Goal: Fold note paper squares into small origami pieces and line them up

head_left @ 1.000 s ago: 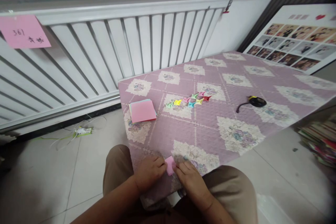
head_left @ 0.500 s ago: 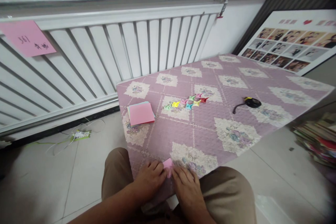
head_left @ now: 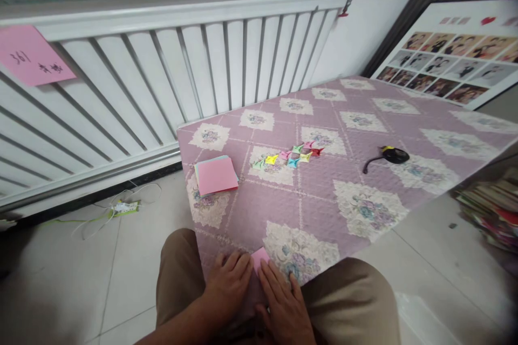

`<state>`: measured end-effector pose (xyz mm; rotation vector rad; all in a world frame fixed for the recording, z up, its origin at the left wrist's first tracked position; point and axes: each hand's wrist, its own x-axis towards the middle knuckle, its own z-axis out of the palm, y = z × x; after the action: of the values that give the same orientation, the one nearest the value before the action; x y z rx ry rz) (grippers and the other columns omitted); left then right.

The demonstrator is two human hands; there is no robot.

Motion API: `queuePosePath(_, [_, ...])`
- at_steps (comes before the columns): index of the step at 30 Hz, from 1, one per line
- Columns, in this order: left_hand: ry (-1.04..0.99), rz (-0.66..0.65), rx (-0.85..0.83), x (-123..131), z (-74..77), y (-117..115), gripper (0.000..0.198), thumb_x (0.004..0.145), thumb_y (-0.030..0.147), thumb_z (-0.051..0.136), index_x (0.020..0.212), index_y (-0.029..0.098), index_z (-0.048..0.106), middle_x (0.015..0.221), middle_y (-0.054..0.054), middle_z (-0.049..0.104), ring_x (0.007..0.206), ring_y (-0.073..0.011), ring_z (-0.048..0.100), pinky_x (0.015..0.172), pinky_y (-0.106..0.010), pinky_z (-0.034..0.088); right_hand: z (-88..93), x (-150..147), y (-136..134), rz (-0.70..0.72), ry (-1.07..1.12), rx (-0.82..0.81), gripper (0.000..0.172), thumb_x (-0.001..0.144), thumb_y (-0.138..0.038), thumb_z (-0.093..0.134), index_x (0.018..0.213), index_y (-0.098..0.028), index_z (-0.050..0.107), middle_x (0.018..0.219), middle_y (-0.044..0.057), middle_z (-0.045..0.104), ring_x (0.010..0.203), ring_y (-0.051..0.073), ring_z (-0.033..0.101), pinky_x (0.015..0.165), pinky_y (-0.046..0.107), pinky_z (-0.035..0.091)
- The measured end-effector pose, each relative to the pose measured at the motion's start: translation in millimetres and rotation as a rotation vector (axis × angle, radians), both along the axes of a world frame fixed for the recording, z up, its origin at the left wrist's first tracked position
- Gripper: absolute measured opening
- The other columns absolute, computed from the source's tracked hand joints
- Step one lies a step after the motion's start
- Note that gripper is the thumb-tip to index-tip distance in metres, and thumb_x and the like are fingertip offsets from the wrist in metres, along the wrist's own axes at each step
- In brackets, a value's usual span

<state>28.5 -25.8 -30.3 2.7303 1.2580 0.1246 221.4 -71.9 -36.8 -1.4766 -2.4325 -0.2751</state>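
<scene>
A small folded piece of pink paper (head_left: 260,257) lies on the near corner of the cloth-covered table, partly covered by my fingers. At its left edge rests my left hand (head_left: 229,284), fingers bent and close together, with the tips on the paper; the thumb is hidden. My right hand (head_left: 284,297) lies flat across the right side of the paper, its fingers stretched out and the thumb apart. Farther up the table is a group of several small folded paper figures (head_left: 292,163) in green, yellow, pink, blue and red.
A stack of coloured paper sheets (head_left: 216,175) sits at the table's left edge. A black object with a short cord (head_left: 395,156) lies to the right. Behind stand a white radiator (head_left: 194,70) and a photo board (head_left: 453,54). My knees flank the table corner.
My right hand has shifted slightly down and flattened over the pink paper, its thumb now apart. My left hand has moved little. The view has tilted slightly.
</scene>
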Motion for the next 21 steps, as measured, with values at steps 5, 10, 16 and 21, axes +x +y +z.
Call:
queuePosePath(5, [0.014, 0.027, 0.015, 1.4, -3.7, -1.6, 0.043, 0.093, 0.027, 0.043, 0.135, 0.020, 0.043, 0.131, -0.011, 0.051, 0.117, -0.0274, 0.045, 0.096, -0.044, 0.034, -6.8, 2.7, 0.5, -0.004, -0.019, 0.018, 0.048, 0.083, -0.032, 0.050, 0.130, -0.023, 0.050, 0.133, 0.002, 0.055, 0.119, 0.024, 0.049, 0.094, 0.039, 0.033])
queuePosePath(10, [0.061, 0.069, -0.001, 3.4, -1.0, -2.4, 0.041, 0.093, 0.023, 0.041, 0.134, 0.018, 0.044, 0.130, -0.014, 0.052, 0.116, -0.0284, 0.046, 0.094, -0.045, 0.037, -12.4, 9.5, -5.0, -0.009, 0.000, 0.027, 0.043, 0.084, -0.026, 0.050, 0.127, -0.023, 0.052, 0.131, 0.002, 0.057, 0.116, 0.024, 0.051, 0.093, 0.041, 0.033])
queuePosePath(16, [0.095, 0.099, -0.127, 14.3, 24.9, 11.5, 0.029, 0.092, 0.023, 0.044, 0.119, 0.020, 0.056, 0.119, -0.011, 0.057, 0.106, -0.0273, 0.051, 0.087, -0.043, 0.040, 0.1, 5.3, 7.8, -0.074, 0.171, -0.057, 0.025, 0.089, -0.027, 0.049, 0.111, -0.029, 0.060, 0.113, 0.001, 0.067, 0.103, 0.023, 0.058, 0.088, 0.040, 0.035])
queuePosePath(21, [0.077, 0.169, -0.226, 25.1, 40.8, 32.2, 0.019, 0.090, 0.030, 0.049, 0.095, 0.018, 0.063, 0.100, -0.007, 0.061, 0.095, -0.0256, 0.055, 0.080, -0.039, 0.043, 14.8, -4.9, 34.7, -0.277, 0.326, -0.202, 0.012, 0.084, -0.021, 0.055, 0.072, -0.024, 0.057, 0.077, 0.001, 0.064, 0.076, 0.020, 0.059, 0.074, 0.035, 0.040])
